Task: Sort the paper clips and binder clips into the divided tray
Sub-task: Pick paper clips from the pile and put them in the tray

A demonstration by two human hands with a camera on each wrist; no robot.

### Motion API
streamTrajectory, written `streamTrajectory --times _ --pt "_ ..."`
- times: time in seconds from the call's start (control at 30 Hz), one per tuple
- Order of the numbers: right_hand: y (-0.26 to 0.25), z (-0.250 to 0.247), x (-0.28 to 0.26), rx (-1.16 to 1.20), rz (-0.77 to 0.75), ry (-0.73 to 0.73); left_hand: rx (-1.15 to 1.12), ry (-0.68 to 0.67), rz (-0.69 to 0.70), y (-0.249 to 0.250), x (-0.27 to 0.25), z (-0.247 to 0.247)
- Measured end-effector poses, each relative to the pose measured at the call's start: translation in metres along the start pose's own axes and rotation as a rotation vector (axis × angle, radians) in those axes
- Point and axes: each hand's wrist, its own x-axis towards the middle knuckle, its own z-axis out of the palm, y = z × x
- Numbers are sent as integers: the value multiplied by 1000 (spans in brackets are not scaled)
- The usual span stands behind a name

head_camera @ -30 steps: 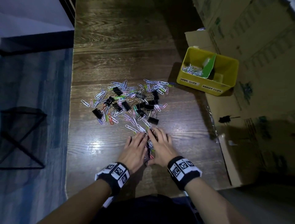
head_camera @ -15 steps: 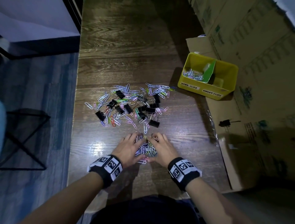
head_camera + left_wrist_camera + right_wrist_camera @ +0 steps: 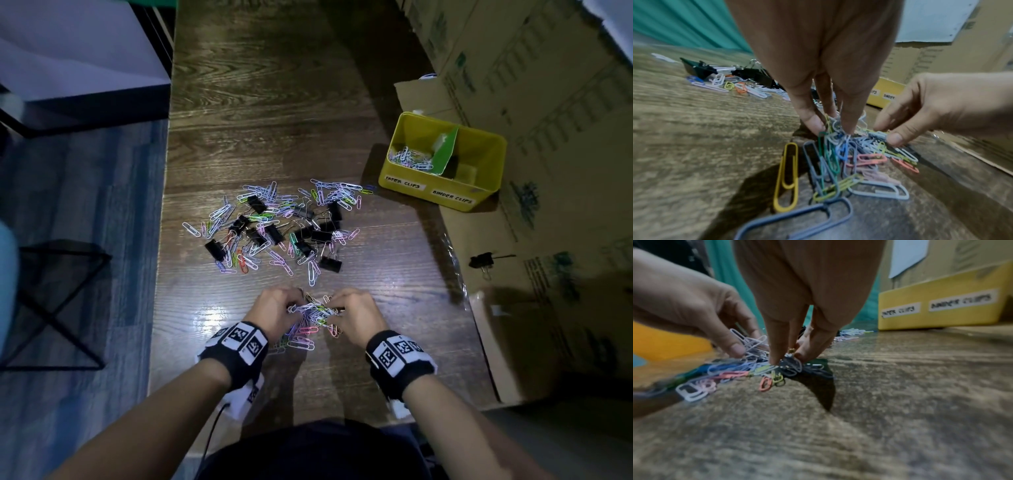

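Observation:
A small bunch of coloured paper clips [image 3: 313,317] lies on the wooden table near its front edge. My left hand [image 3: 277,310] and right hand [image 3: 354,313] close on it from either side, fingertips pinching clips, as the left wrist view [image 3: 835,128] and right wrist view [image 3: 786,356] show. Farther back lies the main scatter of paper clips and black binder clips [image 3: 277,228]. The yellow divided tray [image 3: 479,192] stands at the right, labelled PAPER CLIPS and BINDER CLIPS, with paper clips [image 3: 409,159] in its left compartment.
Cardboard boxes [image 3: 548,102] line the table's right side, and one black binder clip [image 3: 481,262] lies on the flattened cardboard there. A green divider [image 3: 445,150] splits the tray. A dark wire stool [image 3: 51,301] stands on the floor at left.
Both hands have dragged a group of paper clips toward the table's front edge, then curled from flat into pinching them from both sides.

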Motion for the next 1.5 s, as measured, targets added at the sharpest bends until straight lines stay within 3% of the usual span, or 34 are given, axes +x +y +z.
streamTrajectory --times 0.17,0.37,0.6,0.83,0.97,1.07,1.23,1.4,1.5 --pt "8 -7 2 231 60 12 -132 -25 -162 4 1 -13" --pt "13 -31 1 496 92 64 -587 4 -283 18 6 -38" --pt "-1 -102 -4 854 44 265 -863 93 -84 86 44 -78" --pt "-5 -181 23 1140 83 439 -1030 98 113 168 124 -109" --pt "-2 -224 59 1276 113 482 -1247 88 69 198 185 -109" --pt "7 -247 92 1220 169 517 -1316 141 -17 208 224 -100" --pt "40 -261 148 1142 306 517 -1008 209 -101 214 264 -79" --pt "54 -254 177 618 393 415 -215 -7 -46 208 278 -78" --pt "53 -253 176 481 307 378 -264 34 -21 198 272 -78"
